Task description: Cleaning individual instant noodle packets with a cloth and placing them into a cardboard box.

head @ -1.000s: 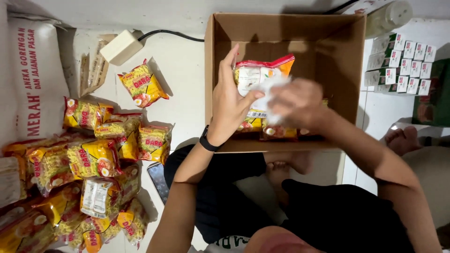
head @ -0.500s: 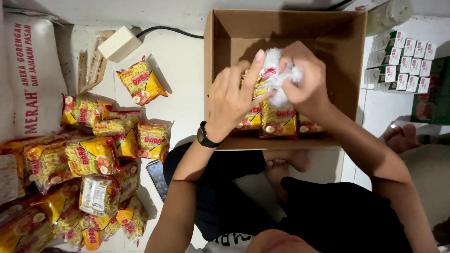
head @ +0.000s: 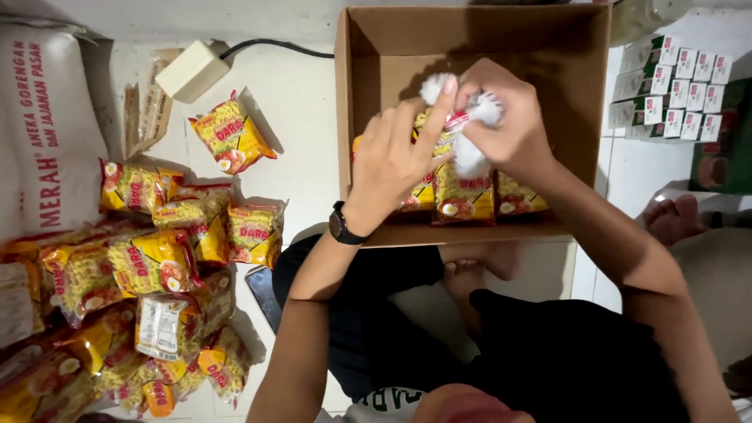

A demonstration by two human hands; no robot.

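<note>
Two hands work inside the cardboard box (head: pixel 360 117): the left hand (head: pixel 392 160) steadies a noodle packet (head: pixel 439 145), its grip loose, while the right hand (head: pixel 505 125) clutches a white cloth (head: pixel 470 157). Three packets (head: pixel 464 200) line the box's near wall.

Both forearms reach forward from the seated body, bare to the elbow. The left hand (head: pixel 395 160) lies palm down, fingers spread and extended, index tip raised. Just beside it, the right hand (head: pixel 505 125) is curled, fingers pinched inward toward the left fingertips.

- Black watch (head: pixel 340 225) strapped round the wrist above the left hand (head: pixel 392 160).
- Bare forearms, no sleeves reaching them.
- Black shorts (head: pixel 548 356); bare feet.
</note>
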